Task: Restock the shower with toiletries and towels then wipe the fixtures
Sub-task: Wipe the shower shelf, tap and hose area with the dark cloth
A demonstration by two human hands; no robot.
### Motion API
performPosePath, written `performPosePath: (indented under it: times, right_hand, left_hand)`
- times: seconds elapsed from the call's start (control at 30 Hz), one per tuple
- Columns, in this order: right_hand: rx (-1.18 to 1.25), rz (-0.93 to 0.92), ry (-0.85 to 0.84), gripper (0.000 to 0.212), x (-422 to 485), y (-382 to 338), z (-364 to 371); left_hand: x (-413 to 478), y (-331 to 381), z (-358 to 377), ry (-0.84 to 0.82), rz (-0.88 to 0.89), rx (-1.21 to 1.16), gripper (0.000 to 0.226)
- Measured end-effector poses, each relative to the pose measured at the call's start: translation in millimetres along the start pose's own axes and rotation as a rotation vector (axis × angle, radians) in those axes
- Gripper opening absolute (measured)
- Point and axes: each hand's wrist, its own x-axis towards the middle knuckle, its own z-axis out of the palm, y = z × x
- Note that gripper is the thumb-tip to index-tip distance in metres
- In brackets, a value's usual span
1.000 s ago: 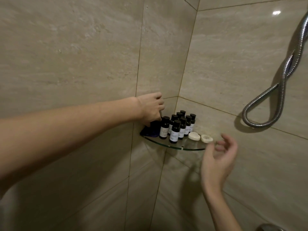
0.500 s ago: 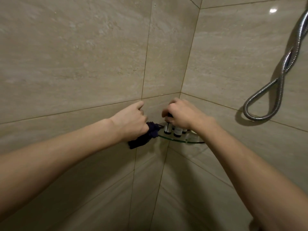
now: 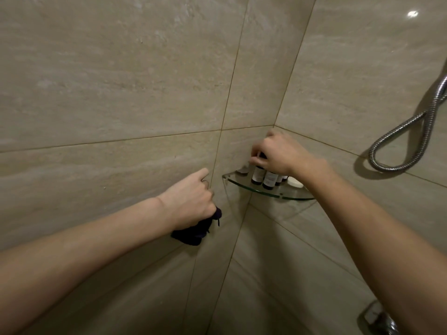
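Note:
A glass corner shelf (image 3: 244, 185) is fixed where two tiled walls meet. On it stand several small dark toiletry bottles (image 3: 269, 180) with pale labels, and a white soap (image 3: 295, 182) lies at the right. My right hand (image 3: 278, 153) reaches over the bottles, its fingers curled round the tops of the front ones. My left hand (image 3: 191, 199) is below and left of the shelf, gripping a dark blue cloth (image 3: 193, 232) that hangs under the fist against the wall.
A chrome shower hose (image 3: 408, 139) loops on the right wall. A chrome fixture (image 3: 377, 320) shows at the bottom right corner. Beige tiles cover both walls.
My left hand drew the cloth off the shelf, down and to the left. My right hand, earlier open below the shelf, rose and now grips the bottle tops.

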Motion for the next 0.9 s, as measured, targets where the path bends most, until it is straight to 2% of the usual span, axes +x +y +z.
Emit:
performPosePath:
  times: [0.07, 0.13, 0.2, 0.27, 0.33, 0.4, 0.43, 0.5, 0.57, 0.7, 0.8, 0.9]
  right_hand:
    - [0.026, -0.005, 0.082, 0.037, -3, -2, 0]
    - [0.125, 0.005, 0.249, 0.034, -11, -14, -2]
    - [0.381, 0.051, 0.441, 0.025, -28, -39, -2]
    - [0.736, 0.108, 0.564, 0.016, -54, -77, 6]
    - [1.041, 0.149, 0.576, 0.011, -78, -121, 18]
    - [1.331, 0.193, 0.461, 0.011, -86, -160, 31]
    - [1.432, 0.216, 0.402, 0.019, -83, -178, 37]
    - [1.487, 0.282, 0.383, 0.041, -73, -207, 45]
    - [1.474, 0.352, 0.451, 0.053, -59, -230, 44]
    - [1.469, 0.360, 0.558, 0.071, -41, -266, 42]
    - [1.459, 0.364, 0.704, 0.073, -19, -274, 38]
    - [1.329, 0.386, 0.819, 0.067, -6, -290, 30]
  left_hand:
    - [-2, -8, -2, 0.059, -0.022, 0.022, 0.019]
    - [-8, -22, -10, 0.150, -0.052, 0.071, 0.015]
    - [-17, -39, -24, 0.218, -0.091, 0.125, 0.011]
    - [-28, -56, -40, 0.253, -0.133, 0.162, 0.013]
    - [-41, -72, -54, 0.255, -0.167, 0.152, 0.019]
    - [-51, -80, -66, 0.193, -0.182, 0.113, 0.023]
    - [-54, -81, -70, 0.157, -0.190, 0.107, 0.023]
    - [-59, -76, -75, 0.105, -0.226, 0.106, 0.025]
    - [-65, -66, -74, 0.072, -0.264, 0.130, 0.031]
    - [-101, -64, -76, 0.165, -0.416, 0.090, 0.041]
    - [-152, -68, -88, 0.232, -0.580, 0.134, 0.032]
    - [-201, -58, -99, 0.216, -0.717, 0.235, 0.028]
